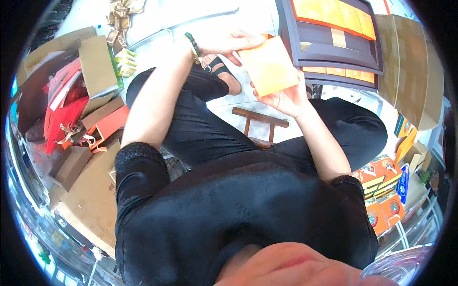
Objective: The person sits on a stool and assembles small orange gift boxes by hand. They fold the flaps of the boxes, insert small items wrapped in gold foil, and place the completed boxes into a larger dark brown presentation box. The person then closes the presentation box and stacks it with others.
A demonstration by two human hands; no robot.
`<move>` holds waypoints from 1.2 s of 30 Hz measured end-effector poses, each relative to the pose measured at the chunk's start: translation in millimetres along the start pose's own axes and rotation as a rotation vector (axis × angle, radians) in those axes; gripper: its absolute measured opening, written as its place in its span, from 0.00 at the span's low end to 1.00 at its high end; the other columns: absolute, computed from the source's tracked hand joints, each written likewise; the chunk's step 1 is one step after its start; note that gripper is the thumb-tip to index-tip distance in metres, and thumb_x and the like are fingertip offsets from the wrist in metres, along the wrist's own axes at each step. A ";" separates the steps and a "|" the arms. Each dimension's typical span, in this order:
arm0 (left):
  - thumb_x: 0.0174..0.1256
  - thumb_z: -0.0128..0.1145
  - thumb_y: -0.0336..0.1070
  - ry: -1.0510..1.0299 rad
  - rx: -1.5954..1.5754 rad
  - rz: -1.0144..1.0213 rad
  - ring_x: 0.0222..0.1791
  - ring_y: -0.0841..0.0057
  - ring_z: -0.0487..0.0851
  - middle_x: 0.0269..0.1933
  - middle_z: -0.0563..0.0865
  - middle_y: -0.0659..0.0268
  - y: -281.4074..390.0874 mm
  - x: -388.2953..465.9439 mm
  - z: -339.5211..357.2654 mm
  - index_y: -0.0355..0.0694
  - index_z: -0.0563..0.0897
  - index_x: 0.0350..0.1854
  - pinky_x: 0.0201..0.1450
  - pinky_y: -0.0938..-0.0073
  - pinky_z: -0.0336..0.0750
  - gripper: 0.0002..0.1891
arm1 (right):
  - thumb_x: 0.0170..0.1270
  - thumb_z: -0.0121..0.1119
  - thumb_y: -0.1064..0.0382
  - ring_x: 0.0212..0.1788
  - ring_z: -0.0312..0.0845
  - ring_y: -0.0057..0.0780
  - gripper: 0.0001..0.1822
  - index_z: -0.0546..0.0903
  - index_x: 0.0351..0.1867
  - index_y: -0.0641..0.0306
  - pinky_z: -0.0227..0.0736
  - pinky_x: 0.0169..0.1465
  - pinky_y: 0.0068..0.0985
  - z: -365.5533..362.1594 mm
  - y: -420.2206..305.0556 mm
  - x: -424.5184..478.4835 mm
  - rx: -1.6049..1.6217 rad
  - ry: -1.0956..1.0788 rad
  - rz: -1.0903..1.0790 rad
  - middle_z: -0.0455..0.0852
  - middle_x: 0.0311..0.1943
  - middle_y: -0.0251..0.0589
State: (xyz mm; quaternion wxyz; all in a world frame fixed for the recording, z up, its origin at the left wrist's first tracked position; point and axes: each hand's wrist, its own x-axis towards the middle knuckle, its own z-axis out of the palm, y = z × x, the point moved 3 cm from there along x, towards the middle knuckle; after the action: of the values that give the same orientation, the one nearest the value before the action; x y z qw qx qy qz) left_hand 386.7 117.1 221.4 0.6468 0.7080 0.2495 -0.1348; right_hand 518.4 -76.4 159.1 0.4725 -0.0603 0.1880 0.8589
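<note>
A flat square orange-yellow box (270, 66) is held tilted in front of me, above the gap between my knees. My left hand (232, 44) pinches its upper left corner, thumb on top and fingers beside the edge. A dark green bead bracelet and a gold-coloured bangle circle that wrist. From below, my right hand (286, 94) grips the lower right side, with most of its fingers hidden behind the box. Just right of it stands a dark grey tray-like gift box (302, 43), holding a row of similar orange boxes (336, 16) along its far side.
Below that tray another dark tray shows orange boxes (340, 71). A tall cardboard carton (408, 68) is at right; patterned orange boxes (383, 175) are stacked by my right elbow. Red bags (66, 107), an open brown box (71, 166) and cartons (89, 196) crowd the left. A wooden stool (259, 119) shows between my legs.
</note>
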 end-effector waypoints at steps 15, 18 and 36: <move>0.71 0.52 0.69 0.338 0.132 0.006 0.28 0.81 0.83 0.34 0.87 0.63 61.7 39.9 69.1 0.35 0.84 0.53 0.33 0.82 0.80 0.36 | 0.54 0.74 0.40 0.71 0.68 0.53 0.60 0.54 0.77 0.75 0.68 0.70 0.42 94.9 -16.5 -86.6 -2.124 0.803 -0.737 0.69 0.67 0.68; 0.67 0.49 0.76 0.413 -0.036 0.040 0.35 0.74 0.87 0.37 0.89 0.57 65.5 64.9 77.4 0.33 0.87 0.48 0.39 0.74 0.82 0.41 | 0.49 0.76 0.47 0.71 0.69 0.54 0.63 0.48 0.79 0.73 0.68 0.71 0.41 88.8 -45.4 -87.9 -2.086 0.869 -0.829 0.70 0.67 0.68; 0.68 0.55 0.37 0.979 0.469 0.210 0.65 0.29 0.70 0.74 0.53 0.33 31.3 130.3 45.6 0.44 0.69 0.73 0.69 0.48 0.70 0.29 | 0.43 0.70 0.35 0.60 0.77 0.62 0.66 0.48 0.81 0.55 0.73 0.62 0.48 64.3 -120.8 -31.3 -2.390 1.430 -0.986 0.77 0.54 0.67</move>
State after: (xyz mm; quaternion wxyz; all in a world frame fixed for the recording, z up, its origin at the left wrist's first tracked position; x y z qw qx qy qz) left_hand 518.6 94.4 175.2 0.2900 0.8341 0.4127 0.2233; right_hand 641.1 -18.4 195.1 0.1904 -0.8626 -0.4665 0.0454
